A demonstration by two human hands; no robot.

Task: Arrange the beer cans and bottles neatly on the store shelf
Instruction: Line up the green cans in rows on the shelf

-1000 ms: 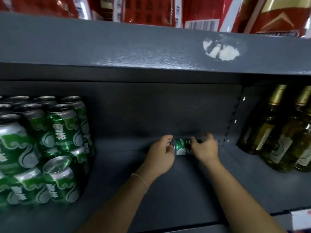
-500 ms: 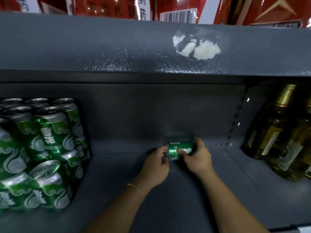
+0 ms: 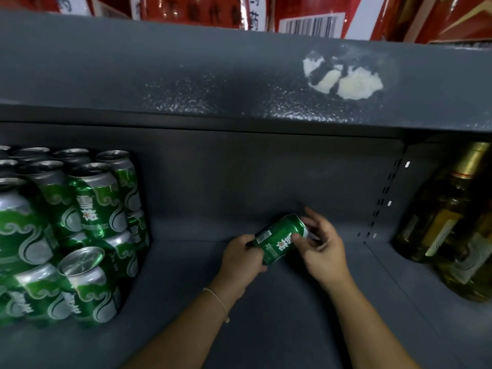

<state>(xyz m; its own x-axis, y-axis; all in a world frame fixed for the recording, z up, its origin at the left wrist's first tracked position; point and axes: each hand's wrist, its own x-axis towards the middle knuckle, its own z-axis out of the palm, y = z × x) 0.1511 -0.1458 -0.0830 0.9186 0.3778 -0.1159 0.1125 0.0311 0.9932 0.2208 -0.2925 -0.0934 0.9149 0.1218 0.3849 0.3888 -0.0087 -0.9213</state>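
Centre of frame, slightly right: a small green aluminium beer can w/ white label text and a barcode [image 3: 281, 239] is held tilted, top end pointing to the upper right, above the dark grey metal store shelf [image 3: 292, 315]. The left hand [image 3: 243, 258] grips the can's lower-left end, fingers curled round it; a thin pale bracelet [image 3: 218, 302] sits on that wrist. The right hand [image 3: 320, 251] grasps the upper-right end, thumb on the can's side, fingers partly spread behind the top rim. Can't tell whether the can touches the shelf floor; it looks lifted.

Left of frame: a stack of matching green beer cans w/ silver tops [image 3: 80, 225], two layers high, several rows deep, standing upright against the back panel. They are well apart from the held can, w/ bare shelf between.

Right edge: pale yellow glass bottles w/ gold foil necks [image 3: 450, 219], upright in the next bay, past a perforated grey upright strip [image 3: 383, 198].

Top of frame: the grey shelf above [image 3: 186, 75] has a white chipped patch of paint [image 3: 343, 75] at upper right. Red printed cartons w/ a barcode [image 3: 311, 20] sit on it, text blurred.
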